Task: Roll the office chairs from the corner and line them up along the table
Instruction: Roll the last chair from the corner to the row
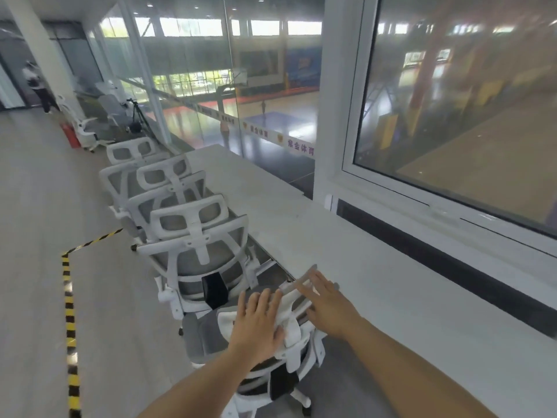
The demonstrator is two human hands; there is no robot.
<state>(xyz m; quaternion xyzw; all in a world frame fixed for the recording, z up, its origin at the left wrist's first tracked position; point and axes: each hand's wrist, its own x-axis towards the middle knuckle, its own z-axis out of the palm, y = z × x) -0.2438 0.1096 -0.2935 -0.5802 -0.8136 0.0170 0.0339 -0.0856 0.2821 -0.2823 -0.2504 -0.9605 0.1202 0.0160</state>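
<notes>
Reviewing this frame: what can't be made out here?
Head view only.
Wheels of the nearest chair: mostly cut off by the bottom edge or hidden behind the forearms.
Right hand contact with the headrest: motion-blurred.
Bases of the farther chairs: hidden by nearer chairs.
Distant person: too small, blurred.

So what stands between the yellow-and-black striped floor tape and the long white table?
In the head view, a row of white-framed grey mesh office chairs along the white table, then bare floor to the striped tape.
</notes>
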